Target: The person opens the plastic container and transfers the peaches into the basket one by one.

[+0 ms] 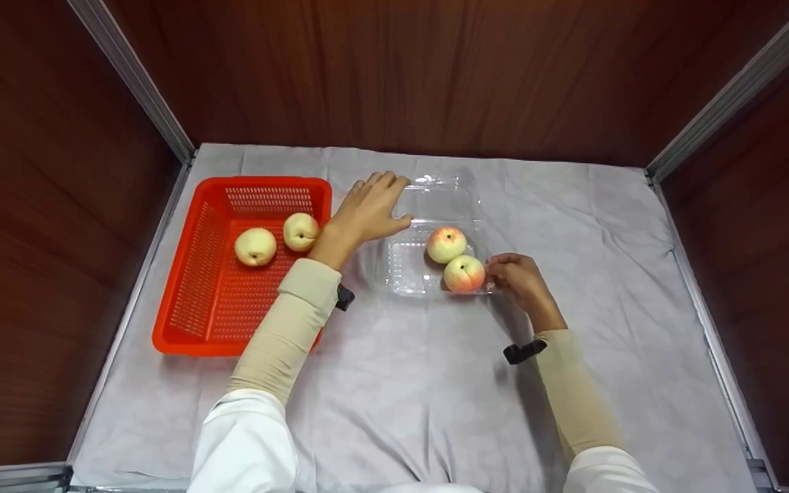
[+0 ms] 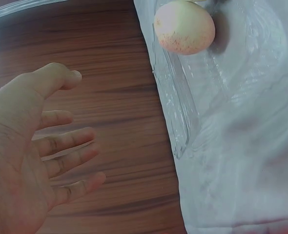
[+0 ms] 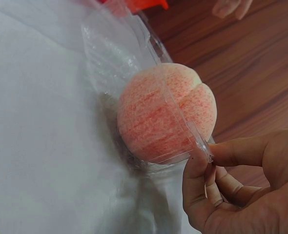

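Observation:
A clear plastic clamshell box [image 1: 408, 274] lies opened on the cloth, its transparent lid [image 1: 435, 202] folded back on the far side. Two peaches [image 1: 464, 274] touch each other in the right part of its base. My right hand [image 1: 518, 279] pinches the box's near right rim between thumb and forefinger; the right wrist view shows the pinched plastic edge [image 3: 198, 141] beside a blushed peach [image 3: 158, 114]. Fingers spread and holding nothing, my left hand [image 1: 370, 209] hovers by the box's left side near the lid; whether it touches the plastic I cannot tell.
An orange-red plastic basket [image 1: 223, 346] stands on the left with two pale peaches [image 1: 255, 247] inside, partly beneath the left forearm. Grey-white cloth [image 1: 614, 260] covers the table. Dark wood-grain panels [image 1: 394, 75] enclose the back and both sides.

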Demonstrator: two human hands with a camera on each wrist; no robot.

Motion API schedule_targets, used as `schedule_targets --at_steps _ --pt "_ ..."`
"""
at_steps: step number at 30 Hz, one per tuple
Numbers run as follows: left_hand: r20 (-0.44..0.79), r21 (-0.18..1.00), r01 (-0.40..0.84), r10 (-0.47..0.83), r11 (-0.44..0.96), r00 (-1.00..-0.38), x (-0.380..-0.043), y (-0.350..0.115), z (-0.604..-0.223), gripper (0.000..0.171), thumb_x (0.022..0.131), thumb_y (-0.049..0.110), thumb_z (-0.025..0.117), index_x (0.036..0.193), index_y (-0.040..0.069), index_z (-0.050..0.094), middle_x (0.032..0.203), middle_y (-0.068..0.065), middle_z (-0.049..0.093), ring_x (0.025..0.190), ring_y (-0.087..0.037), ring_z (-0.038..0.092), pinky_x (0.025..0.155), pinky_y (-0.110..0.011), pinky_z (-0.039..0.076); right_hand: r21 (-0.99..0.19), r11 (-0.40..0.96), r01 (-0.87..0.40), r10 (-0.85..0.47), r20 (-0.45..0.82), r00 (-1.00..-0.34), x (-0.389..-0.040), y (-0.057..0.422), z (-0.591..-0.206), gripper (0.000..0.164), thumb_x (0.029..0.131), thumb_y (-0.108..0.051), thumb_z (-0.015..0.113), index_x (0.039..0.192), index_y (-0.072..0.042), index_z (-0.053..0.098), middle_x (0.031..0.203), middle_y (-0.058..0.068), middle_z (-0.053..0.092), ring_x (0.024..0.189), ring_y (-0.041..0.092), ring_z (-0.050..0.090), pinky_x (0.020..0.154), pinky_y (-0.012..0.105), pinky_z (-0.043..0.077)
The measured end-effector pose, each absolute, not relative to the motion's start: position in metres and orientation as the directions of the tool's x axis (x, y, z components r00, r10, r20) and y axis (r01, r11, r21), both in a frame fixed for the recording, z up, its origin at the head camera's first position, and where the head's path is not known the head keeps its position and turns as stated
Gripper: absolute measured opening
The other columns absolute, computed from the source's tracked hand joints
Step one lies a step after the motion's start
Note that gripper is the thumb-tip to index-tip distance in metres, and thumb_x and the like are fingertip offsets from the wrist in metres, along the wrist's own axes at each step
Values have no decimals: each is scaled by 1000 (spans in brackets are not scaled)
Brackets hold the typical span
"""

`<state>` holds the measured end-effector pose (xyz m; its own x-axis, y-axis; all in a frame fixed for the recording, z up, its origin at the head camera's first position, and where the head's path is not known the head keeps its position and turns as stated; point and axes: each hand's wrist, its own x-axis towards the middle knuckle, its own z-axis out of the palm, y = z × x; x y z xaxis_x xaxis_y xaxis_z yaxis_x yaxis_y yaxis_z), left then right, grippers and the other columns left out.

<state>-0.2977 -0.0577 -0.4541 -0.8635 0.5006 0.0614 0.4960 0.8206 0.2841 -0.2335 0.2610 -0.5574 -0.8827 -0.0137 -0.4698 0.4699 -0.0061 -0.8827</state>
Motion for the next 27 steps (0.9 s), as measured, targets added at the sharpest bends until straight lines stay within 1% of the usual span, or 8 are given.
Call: schedule_targets --at_steps 3,8,10,17,22,27 --pt "58 282 501 507 818 -860 -297 -54 -454 64 99 44 63 153 11 51 150 -14 57 141 -35 52 116 -58 44 -880 -3 474 -17 -474 -880 -230 258 -547 24 97 4 61 119 14 56 72 3 66 60 12 63 58 25 53" --pt "40 280 501 512 819 -858 -296 -48 -454 65 99 43 63 154 11 49 155 -16 53 146 -35 49 119 -59 41 -886 -10 463 -47 -463 -885 -226 256 -537 20 97 5 60 115 13 59 73 4 66 60 13 64 57 25 53" --pt "39 282 503 514 817 -857 -296 -46 -454 66 99 43 63 154 11 49 156 -16 53 146 -35 48 120 -59 41 -887 -14 462 -55 -461 -886 -227 257 -538 20 97 5 60 115 13 60 73 4 66 59 12 64 56 25 53" --pt "50 279 522 530 806 -846 -294 -38 -457 64 99 43 63 153 11 51 151 -13 56 143 -33 50 117 -57 43 -881 48 470 -32 -472 -881 -234 260 -552 31 98 2 61 125 16 56 75 0 67 60 10 65 60 24 56" --pt "57 277 528 535 803 -843 -294 -33 -459 63 98 42 64 152 12 52 148 -13 58 141 -33 52 115 -57 46 -887 30 461 -19 -462 -887 -234 261 -562 28 98 1 62 123 13 57 74 -2 66 61 9 64 60 23 56" --pt "57 274 541 548 795 -834 -296 -26 -462 64 96 41 66 151 12 53 146 -13 59 140 -33 53 115 -57 46 -892 42 450 3 -451 -893 -233 261 -563 24 98 0 63 119 10 59 76 -2 65 62 8 63 61 23 56"
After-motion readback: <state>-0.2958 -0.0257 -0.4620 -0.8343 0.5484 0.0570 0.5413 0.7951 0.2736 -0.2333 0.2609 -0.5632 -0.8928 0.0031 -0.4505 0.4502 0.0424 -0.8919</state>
